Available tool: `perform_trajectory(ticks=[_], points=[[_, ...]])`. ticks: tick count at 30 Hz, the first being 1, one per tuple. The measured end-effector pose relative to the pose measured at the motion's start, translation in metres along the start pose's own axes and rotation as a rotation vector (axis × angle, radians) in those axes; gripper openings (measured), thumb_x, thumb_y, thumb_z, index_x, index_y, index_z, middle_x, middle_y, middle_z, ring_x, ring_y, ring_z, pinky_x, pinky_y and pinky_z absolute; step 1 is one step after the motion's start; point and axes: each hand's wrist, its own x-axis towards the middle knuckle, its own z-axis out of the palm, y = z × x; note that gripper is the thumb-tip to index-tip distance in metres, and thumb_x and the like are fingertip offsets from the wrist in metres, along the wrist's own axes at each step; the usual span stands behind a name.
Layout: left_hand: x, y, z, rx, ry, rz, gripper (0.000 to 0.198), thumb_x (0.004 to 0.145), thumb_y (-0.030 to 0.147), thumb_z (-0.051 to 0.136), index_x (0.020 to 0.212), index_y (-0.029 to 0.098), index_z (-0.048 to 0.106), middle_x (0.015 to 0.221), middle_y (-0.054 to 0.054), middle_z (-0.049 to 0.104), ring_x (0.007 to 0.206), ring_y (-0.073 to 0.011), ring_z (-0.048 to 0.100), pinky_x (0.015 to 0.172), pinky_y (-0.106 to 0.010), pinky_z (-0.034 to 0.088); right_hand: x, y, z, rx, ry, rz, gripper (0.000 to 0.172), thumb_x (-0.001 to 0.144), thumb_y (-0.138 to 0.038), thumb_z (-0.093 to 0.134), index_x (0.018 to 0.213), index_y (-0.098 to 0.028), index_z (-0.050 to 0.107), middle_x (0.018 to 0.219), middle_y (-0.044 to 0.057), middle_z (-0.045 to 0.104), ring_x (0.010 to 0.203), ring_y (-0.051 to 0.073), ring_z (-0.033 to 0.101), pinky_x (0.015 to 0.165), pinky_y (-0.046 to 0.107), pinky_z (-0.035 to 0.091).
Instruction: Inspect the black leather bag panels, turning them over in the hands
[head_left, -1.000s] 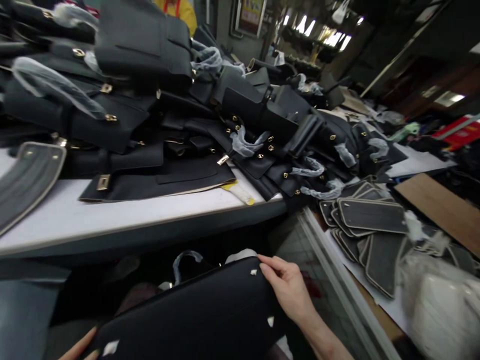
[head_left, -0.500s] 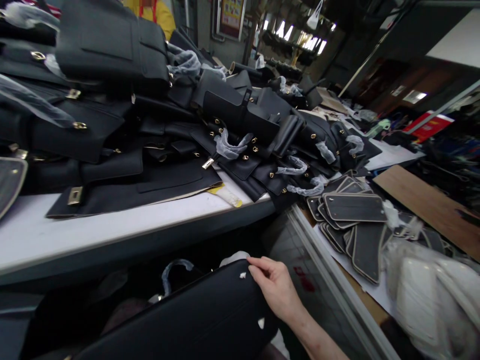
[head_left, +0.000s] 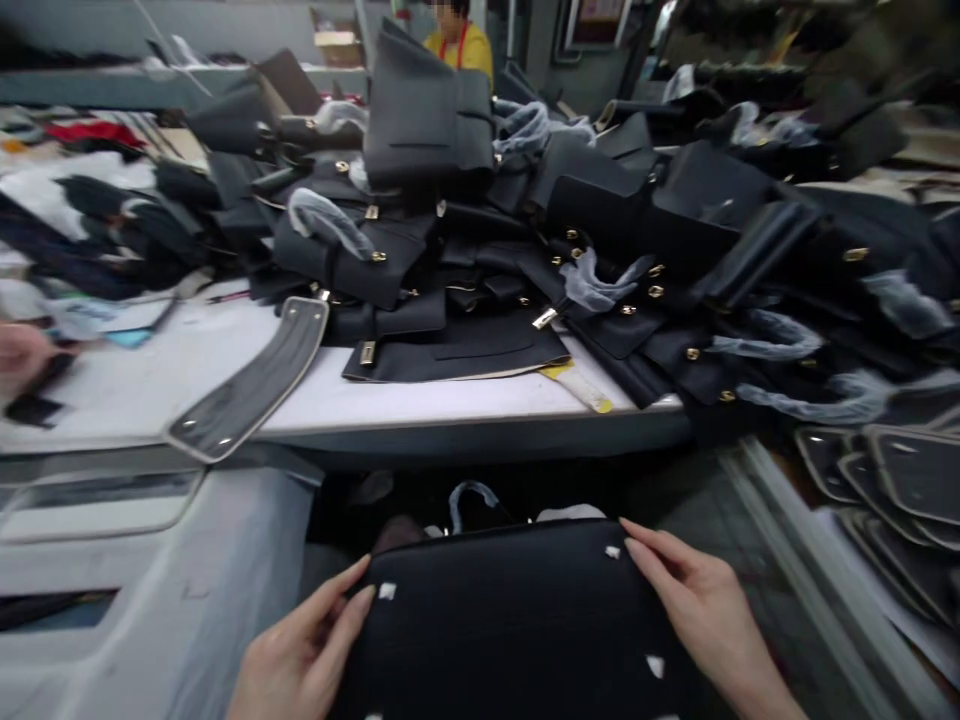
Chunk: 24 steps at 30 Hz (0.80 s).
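Observation:
A black leather panel (head_left: 502,620) with small white pieces near its corners lies low in the centre of the head view. My left hand (head_left: 304,640) pinches its upper left corner between thumb and fingers. At the upper right corner, my right hand (head_left: 697,600) has the edge pinched the same way. Behind the panel's top edge, a plastic-wrapped handle (head_left: 472,500) and something white show in the dark gap below the table. The panel's lower edge runs out of the frame.
Black leather bags (head_left: 600,200) are heaped on a white table (head_left: 300,405). A curved grey piece (head_left: 255,390) overhangs its front edge. More grey pieces (head_left: 922,475) are stacked at right. A person in yellow (head_left: 472,50) is behind. Another person's hand (head_left: 22,355) shows at far left.
The view has swung left. My left hand has come into sight on the panel's left corner, and the panel now lies more level. My right hand keeps its hold.

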Motion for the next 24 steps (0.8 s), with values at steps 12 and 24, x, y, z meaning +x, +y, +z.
perform_trajectory(ticks=[12,24], points=[[-0.001,0.014,-0.004,-0.061,-0.034,-0.116,0.047,0.082,0.060,0.057,0.112,0.025,0.069,0.074,0.003,0.067,0.062,-0.0120,0.063,0.057,-0.016,0.047,0.006,0.010,-0.002,-0.062,-0.003,0.146,0.054,0.063,-0.064,0.067,0.101,-0.026,0.077,0.103,0.000,0.075,0.100,0.019,0.068,0.086,0.013,0.052],[0.001,0.019,-0.007,0.019,0.009,-0.059,0.050,0.082,0.062,0.053,0.105,0.023,0.071,0.065,0.004,0.064,0.053,-0.0128,0.061,0.051,-0.016,0.048,0.003,0.006,0.002,-0.027,0.004,0.035,0.042,0.075,-0.054,0.065,0.103,-0.023,0.076,0.100,0.004,0.074,0.096,0.022,0.069,0.080,0.022,0.056]])
